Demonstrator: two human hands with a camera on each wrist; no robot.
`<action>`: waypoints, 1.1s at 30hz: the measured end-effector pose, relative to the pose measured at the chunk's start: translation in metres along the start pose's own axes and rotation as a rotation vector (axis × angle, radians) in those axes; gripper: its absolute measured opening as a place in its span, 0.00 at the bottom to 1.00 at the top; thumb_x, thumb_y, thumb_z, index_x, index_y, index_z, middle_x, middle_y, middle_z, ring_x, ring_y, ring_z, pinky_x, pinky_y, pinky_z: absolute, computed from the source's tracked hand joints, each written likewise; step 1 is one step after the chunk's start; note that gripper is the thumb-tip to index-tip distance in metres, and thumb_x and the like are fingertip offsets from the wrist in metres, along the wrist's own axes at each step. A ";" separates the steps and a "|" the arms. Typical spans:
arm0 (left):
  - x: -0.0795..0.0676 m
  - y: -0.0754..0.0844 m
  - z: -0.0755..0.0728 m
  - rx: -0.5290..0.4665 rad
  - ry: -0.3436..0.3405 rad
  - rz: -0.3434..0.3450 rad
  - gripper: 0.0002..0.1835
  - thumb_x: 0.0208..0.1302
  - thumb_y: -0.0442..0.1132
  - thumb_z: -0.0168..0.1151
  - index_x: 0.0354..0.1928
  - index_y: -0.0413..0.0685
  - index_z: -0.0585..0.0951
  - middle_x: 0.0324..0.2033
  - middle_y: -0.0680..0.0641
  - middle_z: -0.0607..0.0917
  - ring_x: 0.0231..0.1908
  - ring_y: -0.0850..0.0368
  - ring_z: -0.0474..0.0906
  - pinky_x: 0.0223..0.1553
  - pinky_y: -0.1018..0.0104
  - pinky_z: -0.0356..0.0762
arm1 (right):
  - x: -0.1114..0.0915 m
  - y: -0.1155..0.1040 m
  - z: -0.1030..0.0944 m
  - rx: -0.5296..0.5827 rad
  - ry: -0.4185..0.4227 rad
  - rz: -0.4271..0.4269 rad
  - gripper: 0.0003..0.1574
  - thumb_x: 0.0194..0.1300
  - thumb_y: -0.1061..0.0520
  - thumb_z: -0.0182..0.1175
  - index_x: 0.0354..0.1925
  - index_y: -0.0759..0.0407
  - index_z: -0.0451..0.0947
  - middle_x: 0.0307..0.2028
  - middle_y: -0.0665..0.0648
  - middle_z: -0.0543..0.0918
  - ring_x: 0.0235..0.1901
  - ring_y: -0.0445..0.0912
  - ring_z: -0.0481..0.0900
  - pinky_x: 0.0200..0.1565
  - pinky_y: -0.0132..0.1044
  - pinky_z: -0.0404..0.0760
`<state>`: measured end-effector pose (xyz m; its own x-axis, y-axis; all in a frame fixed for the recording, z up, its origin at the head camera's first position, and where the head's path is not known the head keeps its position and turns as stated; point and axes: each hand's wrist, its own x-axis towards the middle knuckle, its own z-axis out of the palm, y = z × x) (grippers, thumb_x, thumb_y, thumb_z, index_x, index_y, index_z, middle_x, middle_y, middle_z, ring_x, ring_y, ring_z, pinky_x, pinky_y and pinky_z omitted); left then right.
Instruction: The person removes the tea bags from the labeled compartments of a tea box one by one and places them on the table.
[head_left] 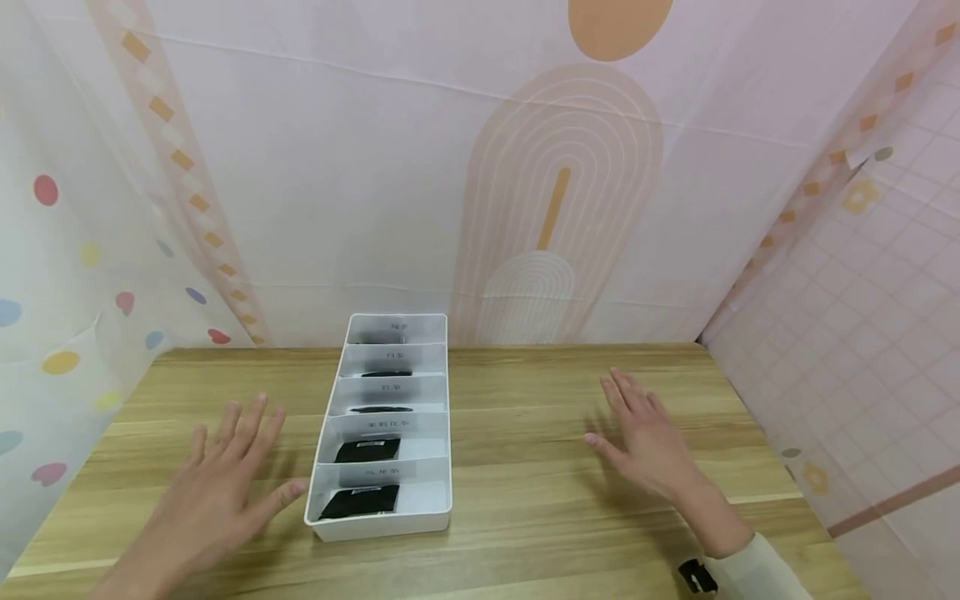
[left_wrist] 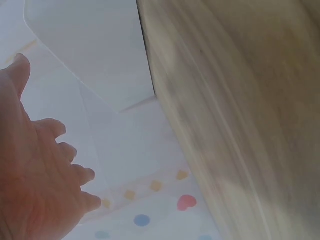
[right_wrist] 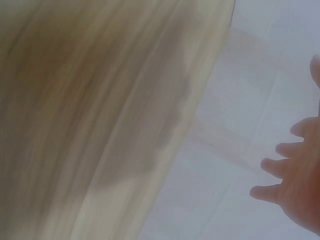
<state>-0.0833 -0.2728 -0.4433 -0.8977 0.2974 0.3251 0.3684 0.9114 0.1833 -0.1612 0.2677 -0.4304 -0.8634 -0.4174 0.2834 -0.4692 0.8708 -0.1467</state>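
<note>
A white divided organizer box point(head_left: 384, 525) stands on the wooden table, its several compartments running front to back, each with a printed label. Black packets lie inside; the nearest black packet point(head_left: 362, 502) is in the front compartment, with another black packet point(head_left: 367, 451) right behind. To the left of the box my left hand point(head_left: 217, 492) hovers with fingers straight and spread, its thumb tip by the box's front left corner. My right hand point(head_left: 637, 433) is held over the table on the right, fingers extended. Neither hand holds anything.
The wooden table point(head_left: 525, 467) reaches back to a patterned cloth point(head_left: 360, 167) hanging behind it. More patterned cloth hangs at both sides. A small black object point(head_left: 697, 576) shows at the right wrist, beside a light sleeve point(head_left: 757, 571).
</note>
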 end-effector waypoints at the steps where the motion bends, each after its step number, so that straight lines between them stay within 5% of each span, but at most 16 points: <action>1: 0.000 0.001 0.000 -0.004 0.002 0.005 0.54 0.71 0.60 0.65 0.85 0.47 0.45 0.84 0.42 0.39 0.81 0.46 0.25 0.77 0.40 0.19 | 0.001 -0.002 0.000 0.002 0.005 -0.008 0.55 0.72 0.38 0.64 0.79 0.70 0.57 0.79 0.71 0.58 0.77 0.65 0.57 0.72 0.70 0.59; 11: -0.004 0.013 0.002 -0.048 0.003 0.046 0.55 0.67 0.62 0.68 0.85 0.49 0.50 0.84 0.45 0.43 0.81 0.36 0.42 0.80 0.49 0.26 | 0.005 -0.024 0.002 0.018 0.036 -0.087 0.57 0.71 0.36 0.64 0.80 0.68 0.56 0.77 0.70 0.61 0.73 0.67 0.65 0.72 0.65 0.64; 17: -0.006 0.019 0.003 -0.056 0.016 0.086 0.57 0.65 0.62 0.70 0.85 0.52 0.49 0.84 0.48 0.45 0.82 0.47 0.38 0.79 0.65 0.25 | 0.008 -0.038 0.005 0.048 0.030 -0.119 0.57 0.69 0.37 0.67 0.80 0.66 0.56 0.77 0.69 0.63 0.73 0.66 0.66 0.70 0.63 0.68; 21: -0.007 0.024 0.002 -0.079 0.003 0.061 0.56 0.64 0.62 0.72 0.85 0.55 0.51 0.84 0.51 0.48 0.80 0.40 0.51 0.75 0.77 0.25 | 0.010 -0.048 0.006 0.069 0.000 -0.129 0.57 0.70 0.36 0.66 0.81 0.65 0.56 0.78 0.67 0.62 0.73 0.65 0.66 0.70 0.63 0.68; 25: -0.008 0.030 0.000 -0.118 -0.028 0.015 0.55 0.63 0.63 0.72 0.85 0.59 0.54 0.83 0.53 0.51 0.73 0.33 0.64 0.80 0.53 0.48 | 0.013 -0.056 0.006 0.085 -0.012 -0.137 0.56 0.71 0.36 0.65 0.81 0.64 0.56 0.79 0.65 0.61 0.74 0.64 0.65 0.70 0.63 0.68; 27: -0.008 0.032 0.000 -0.127 -0.033 0.007 0.56 0.61 0.63 0.73 0.84 0.59 0.55 0.83 0.52 0.54 0.71 0.32 0.67 0.71 0.39 0.64 | 0.014 -0.060 0.007 0.090 -0.013 -0.143 0.56 0.71 0.36 0.65 0.81 0.64 0.57 0.79 0.64 0.61 0.74 0.64 0.65 0.70 0.63 0.68; 29: -0.008 0.034 0.001 -0.128 -0.031 0.012 0.56 0.60 0.64 0.74 0.84 0.57 0.57 0.82 0.51 0.56 0.69 0.31 0.70 0.59 0.35 0.73 | 0.015 -0.064 0.007 0.091 -0.017 -0.151 0.56 0.71 0.36 0.65 0.81 0.64 0.57 0.79 0.64 0.62 0.73 0.64 0.66 0.70 0.63 0.69; 33: -0.009 0.036 0.003 -0.122 -0.018 0.023 0.56 0.59 0.64 0.75 0.83 0.52 0.60 0.80 0.46 0.62 0.66 0.32 0.74 0.57 0.37 0.76 | 0.017 -0.072 0.009 0.083 -0.022 -0.170 0.56 0.71 0.35 0.64 0.81 0.62 0.57 0.79 0.62 0.62 0.73 0.62 0.67 0.68 0.62 0.71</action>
<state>-0.0625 -0.2419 -0.4420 -0.8924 0.3241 0.3141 0.4147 0.8633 0.2877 -0.1436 0.1953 -0.4236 -0.7735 -0.5633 0.2906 -0.6218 0.7632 -0.1759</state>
